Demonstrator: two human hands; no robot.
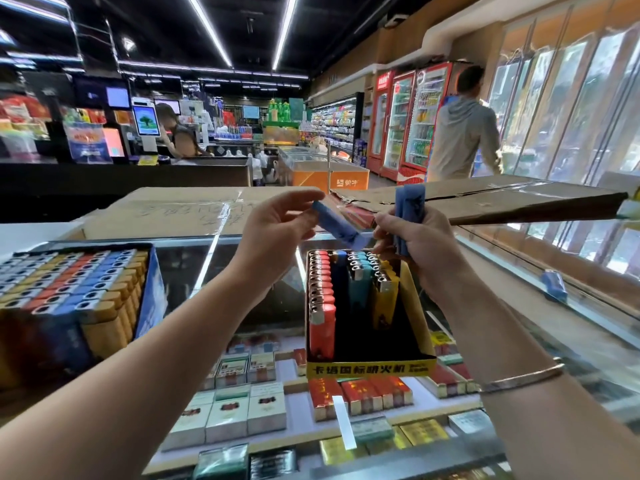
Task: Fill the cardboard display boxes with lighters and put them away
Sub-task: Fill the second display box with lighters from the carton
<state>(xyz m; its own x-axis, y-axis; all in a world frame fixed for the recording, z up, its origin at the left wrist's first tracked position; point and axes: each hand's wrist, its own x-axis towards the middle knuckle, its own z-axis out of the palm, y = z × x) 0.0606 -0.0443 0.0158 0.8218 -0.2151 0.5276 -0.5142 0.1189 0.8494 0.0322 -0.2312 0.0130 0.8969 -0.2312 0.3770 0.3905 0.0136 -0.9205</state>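
Note:
A yellow cardboard display box (pixel 420 320) stands on the glass counter, partly filled with red, dark blue, teal and yellow lighters in rows. Above it my left hand (pixel 277 230) pinches one blue lighter (pixel 337 221) that points down toward the box. My right hand (pixel 419 240) grips a small bundle of blue lighters (pixel 410 206) held upright. A full blue display box (pixel 149 289) of mixed-colour lighters sits at the left. One loose blue lighter (pixel 554 285) lies on the counter at the right.
Flattened brown cardboard (pixel 194 209) lies across the back of the glass counter (pixel 194 265). Cigarette packs (pixel 242 410) fill the case beneath the glass. A person in a grey hoodie (pixel 462 133) stands by the drink fridges (pixel 408 119); another person (pixel 180 133) is behind the far checkout.

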